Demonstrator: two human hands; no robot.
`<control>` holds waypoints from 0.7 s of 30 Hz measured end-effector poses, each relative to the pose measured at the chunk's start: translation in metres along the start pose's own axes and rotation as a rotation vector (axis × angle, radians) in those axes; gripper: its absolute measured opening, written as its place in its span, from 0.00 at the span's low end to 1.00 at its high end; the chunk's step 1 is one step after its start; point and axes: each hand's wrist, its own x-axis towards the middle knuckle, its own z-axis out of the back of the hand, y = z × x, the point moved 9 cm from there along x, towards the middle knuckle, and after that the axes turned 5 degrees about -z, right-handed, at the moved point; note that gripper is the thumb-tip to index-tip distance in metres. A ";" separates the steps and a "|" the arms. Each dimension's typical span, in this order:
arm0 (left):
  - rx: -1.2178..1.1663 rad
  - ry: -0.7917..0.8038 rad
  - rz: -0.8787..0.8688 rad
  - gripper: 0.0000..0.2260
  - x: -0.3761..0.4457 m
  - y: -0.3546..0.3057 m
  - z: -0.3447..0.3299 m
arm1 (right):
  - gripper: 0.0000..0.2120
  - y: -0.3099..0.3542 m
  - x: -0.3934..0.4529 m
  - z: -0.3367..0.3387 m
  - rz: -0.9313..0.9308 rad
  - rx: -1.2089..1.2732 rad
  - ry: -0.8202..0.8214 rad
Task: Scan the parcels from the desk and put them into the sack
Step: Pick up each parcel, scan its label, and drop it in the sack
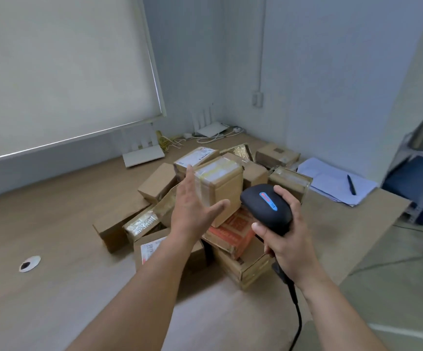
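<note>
Several cardboard parcels point(205, 203) lay heaped on the wooden tabletop point(53, 224), and I take the taped box point(218, 183) at the top of the heap as my landmark. White shipping labels showed on the parcel behind it point(195, 157) and on the one nearest me, below and left of it point(152, 249); their print was too small and blurred to read. Just below the taped box sat an orange-red printed carton point(230, 231), its characters also illegible.

My left hand point(192, 206) was spread wide, fingers straight and thumb out, right in front of the taped box's left face; I could not tell whether the fingers touched it. My right hand point(286, 231) was wrapped around the grip of a black barcode scanner point(266, 206), just right of the taped box, its head pointing toward the heap. A blue and red badge sat on top of the scanner, its lettering unreadable, and a black cable point(296, 307) trailed down from the handle.

Well to the right of the taped box lay sheets of paper point(332, 183) with a pen point(351, 184) on them. Behind it, near the wall, stood two white routers point(143, 154).
</note>
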 end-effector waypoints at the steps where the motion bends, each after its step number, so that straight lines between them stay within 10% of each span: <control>1: 0.011 0.011 0.005 0.52 0.007 0.001 -0.005 | 0.35 -0.001 0.002 0.003 -0.004 0.002 -0.013; 21: -0.107 -0.066 0.160 0.45 0.001 0.038 0.023 | 0.34 0.016 -0.004 -0.017 0.045 0.000 0.043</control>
